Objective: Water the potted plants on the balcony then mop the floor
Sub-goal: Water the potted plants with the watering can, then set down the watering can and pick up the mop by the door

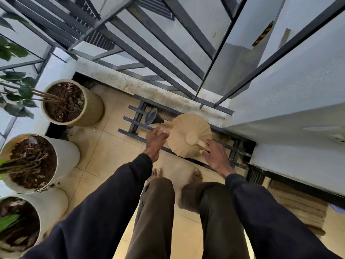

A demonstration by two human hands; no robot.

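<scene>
A beige ribbed watering can [188, 128] with a black rose [152, 116] on its spout stands on a low black metal rack [134, 121] by the balcony's edge. My left hand [155, 141] grips the spout just behind the rose. My right hand [216, 156] is at the can's rear handle, with the handle's end between thumb and fingers. Three potted plants stand along the left: a ribbed tan pot [93, 107], a white pot [67, 156] and a second white pot [54, 204], all filled with dark soil.
A black metal railing [168, 53] rises over a stained concrete kerb [149, 88] beyond the rack. White wall [298, 90] closes the right side, with a ribbed mat [298, 204] at its foot. My bare feet stand on beige floor tiles [104, 150].
</scene>
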